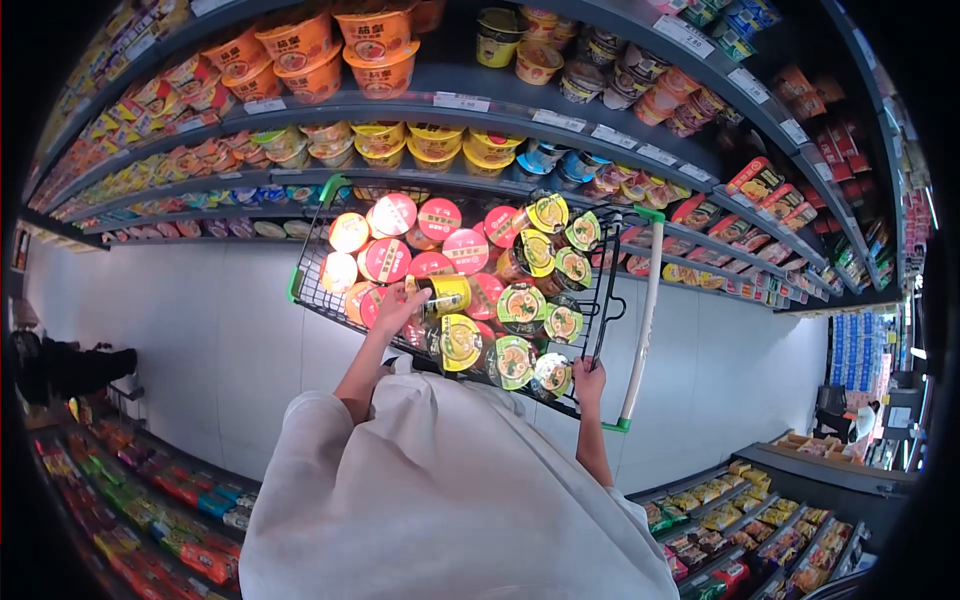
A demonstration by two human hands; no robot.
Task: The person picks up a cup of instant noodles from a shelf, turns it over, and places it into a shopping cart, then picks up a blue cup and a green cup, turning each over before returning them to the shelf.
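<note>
A wire shopping cart (345, 318) with green corners stands in front of me, filled with instant noodle cups. My left hand (398, 308) is closed at the side of a yellow and black noodle cup (447, 294), which lies tilted above the other cups. Red-lidded cups (388, 259) fill the left and middle of the cart. Green-lidded cups (515, 361) and yellow-lidded cups (461, 342) stand on its right and near side. My right hand (588, 381) is wrapped around the cart's wire edge, close to a green-lidded cup. The pale push handle (641, 325) is to its right.
Long shelves (400, 112) of noodle bowls run beyond the cart, with orange bowls (375, 40) on an upper level. Snack shelves (740, 530) stand behind me on both sides. A person in dark clothes (75, 370) is at the far left on the pale floor (240, 330).
</note>
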